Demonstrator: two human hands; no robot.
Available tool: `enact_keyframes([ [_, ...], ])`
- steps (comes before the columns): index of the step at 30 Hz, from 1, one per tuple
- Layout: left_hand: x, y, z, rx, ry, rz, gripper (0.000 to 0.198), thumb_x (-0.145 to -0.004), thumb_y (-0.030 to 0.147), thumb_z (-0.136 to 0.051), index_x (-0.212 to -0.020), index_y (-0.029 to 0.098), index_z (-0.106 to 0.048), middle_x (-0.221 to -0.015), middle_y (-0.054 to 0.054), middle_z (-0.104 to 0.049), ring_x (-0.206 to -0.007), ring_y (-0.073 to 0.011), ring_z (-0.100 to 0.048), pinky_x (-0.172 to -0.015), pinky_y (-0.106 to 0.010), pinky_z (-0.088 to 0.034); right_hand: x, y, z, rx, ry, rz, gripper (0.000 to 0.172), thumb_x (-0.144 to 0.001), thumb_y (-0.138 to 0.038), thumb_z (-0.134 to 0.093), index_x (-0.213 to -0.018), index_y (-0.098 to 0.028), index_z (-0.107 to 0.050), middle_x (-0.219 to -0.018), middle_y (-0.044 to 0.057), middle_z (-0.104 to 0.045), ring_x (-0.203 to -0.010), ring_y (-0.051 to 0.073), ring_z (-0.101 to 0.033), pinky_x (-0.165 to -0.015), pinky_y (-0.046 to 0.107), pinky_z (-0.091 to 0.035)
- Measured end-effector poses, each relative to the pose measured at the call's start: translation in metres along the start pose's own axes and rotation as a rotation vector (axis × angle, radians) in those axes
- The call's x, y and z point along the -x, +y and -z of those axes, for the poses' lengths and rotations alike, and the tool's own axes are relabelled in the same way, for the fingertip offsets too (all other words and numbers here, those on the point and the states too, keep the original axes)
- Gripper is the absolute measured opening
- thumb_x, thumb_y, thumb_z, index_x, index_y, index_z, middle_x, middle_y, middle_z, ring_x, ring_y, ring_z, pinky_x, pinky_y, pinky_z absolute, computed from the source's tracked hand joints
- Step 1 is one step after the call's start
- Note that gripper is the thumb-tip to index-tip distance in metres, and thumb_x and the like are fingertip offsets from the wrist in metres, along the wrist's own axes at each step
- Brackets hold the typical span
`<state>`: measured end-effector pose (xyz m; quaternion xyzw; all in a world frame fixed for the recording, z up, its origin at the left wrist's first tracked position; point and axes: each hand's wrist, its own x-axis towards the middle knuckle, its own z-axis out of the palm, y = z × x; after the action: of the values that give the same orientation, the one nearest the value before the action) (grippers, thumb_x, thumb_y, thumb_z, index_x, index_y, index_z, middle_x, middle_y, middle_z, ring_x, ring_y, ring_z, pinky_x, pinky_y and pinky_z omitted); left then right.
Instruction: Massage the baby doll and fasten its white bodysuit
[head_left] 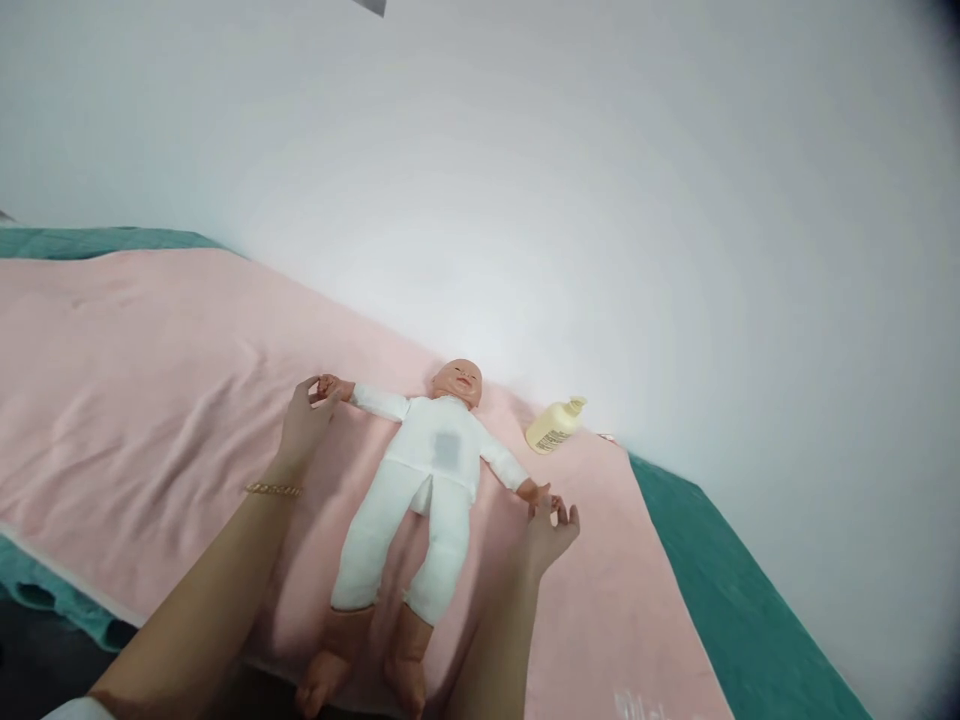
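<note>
A baby doll [420, 450] with a white cloth body lies on its back on a pink blanket [172, 370], its head toward the wall and its bare feet toward me. Both of its arms are stretched out to the sides. My left hand [306, 420], below a gold bracelet on the wrist, pinches the doll's hand on the left between thumb and fingers. At the doll's other hand, my right hand [551, 535] has thumb and fingers closed around it, with some fingers curled away. A dark square patch shows on the doll's chest.
A pale yellow pump bottle [553, 425] stands beside the doll, near the white wall [600, 200]. Green cloth [735, 560] shows under the blanket at the right and the far left. The blanket's near edge hangs at lower left.
</note>
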<state>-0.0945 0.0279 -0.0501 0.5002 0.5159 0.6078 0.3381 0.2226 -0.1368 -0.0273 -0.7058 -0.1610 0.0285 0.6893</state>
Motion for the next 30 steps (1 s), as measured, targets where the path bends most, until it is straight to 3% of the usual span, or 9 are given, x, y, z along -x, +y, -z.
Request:
enact_keyframes([
  [3,-0.005,0.025,-0.017,0.052,0.067,0.122,0.063,-0.078,0.047,-0.066,-0.132,0.019,-0.047,-0.123,-0.017,-0.061,-0.098,-0.0239,-0.067,-0.077,-0.035,-0.056,-0.011,-0.007,-0.02,-0.108,0.046,0.032,0.068,-0.077,-0.049,-0.06,-0.13,-0.013,-0.039,-0.13,0.02,-0.051,-0.113,0.026,-0.061,-0.09,0.042,-0.055],
  [8,-0.015,0.06,-0.048,0.12,0.142,-0.019,0.05,-0.075,0.034,-0.069,-0.12,0.017,-0.056,-0.118,-0.013,-0.064,-0.101,-0.0223,-0.065,-0.086,-0.035,-0.055,-0.024,-0.02,-0.048,-0.134,0.013,0.072,0.06,-0.077,-0.044,-0.058,-0.125,-0.008,-0.05,-0.127,0.019,-0.057,-0.115,0.026,-0.058,-0.096,0.042,-0.05],
  [11,-0.011,0.063,-0.057,0.15,0.113,-0.038,0.048,-0.075,0.033,-0.07,-0.118,0.015,-0.059,-0.113,-0.012,-0.067,-0.098,-0.0216,-0.067,-0.089,-0.037,-0.054,-0.022,-0.02,-0.049,-0.148,-0.01,0.098,0.061,-0.08,-0.043,-0.057,-0.131,-0.011,-0.049,-0.13,0.016,-0.057,-0.118,0.025,-0.057,-0.101,0.041,-0.047],
  [16,0.007,0.06,-0.051,0.247,0.11,-0.041,0.045,-0.075,0.032,-0.072,-0.115,0.014,-0.063,-0.115,-0.011,-0.068,-0.107,-0.0228,-0.065,-0.098,-0.04,-0.051,-0.013,-0.02,-0.037,-0.244,-0.089,0.14,0.062,-0.087,-0.047,-0.051,-0.138,-0.012,-0.045,-0.14,0.015,-0.051,-0.131,0.023,-0.048,-0.111,0.042,-0.037],
  [19,0.017,0.065,-0.048,0.287,0.022,-0.099,0.043,-0.076,0.034,-0.073,-0.113,0.015,-0.066,-0.116,-0.01,-0.069,-0.111,-0.0234,-0.064,-0.101,-0.039,-0.05,-0.003,-0.029,-0.036,-0.253,-0.168,0.23,0.058,-0.088,-0.043,-0.054,-0.137,-0.013,-0.047,-0.14,0.015,-0.051,-0.13,0.023,-0.049,-0.11,0.043,-0.038],
  [23,0.031,0.073,-0.049,0.157,-0.166,-0.237,0.034,-0.078,0.037,-0.072,-0.107,0.02,-0.07,-0.112,-0.007,-0.071,-0.109,-0.0243,-0.064,-0.101,-0.041,-0.05,0.009,-0.039,-0.037,-0.298,-0.382,0.349,0.053,-0.081,-0.035,-0.067,-0.129,-0.014,-0.055,-0.125,0.014,-0.063,-0.117,0.024,-0.06,-0.103,0.046,-0.046],
  [27,0.039,0.075,-0.052,0.013,-0.363,-0.517,0.026,-0.077,0.037,-0.074,-0.1,0.024,-0.072,-0.103,-0.003,-0.075,-0.105,-0.0228,-0.067,-0.102,-0.042,-0.048,0.013,-0.036,-0.035,-0.132,-0.648,0.544,0.035,-0.078,-0.03,-0.073,-0.111,-0.02,-0.068,-0.111,0.008,-0.07,-0.108,0.023,-0.064,-0.1,0.046,-0.048],
  [30,0.038,0.072,-0.055,-0.057,-0.499,-0.736,0.017,-0.081,0.033,-0.071,-0.096,0.025,-0.072,-0.099,-0.002,-0.076,-0.099,-0.0199,-0.07,-0.101,-0.039,-0.046,0.012,-0.033,-0.035,-0.022,-0.805,0.734,0.031,-0.08,-0.028,-0.072,-0.11,-0.025,-0.069,-0.111,0.006,-0.071,-0.107,0.022,-0.063,-0.102,0.047,-0.045],
])
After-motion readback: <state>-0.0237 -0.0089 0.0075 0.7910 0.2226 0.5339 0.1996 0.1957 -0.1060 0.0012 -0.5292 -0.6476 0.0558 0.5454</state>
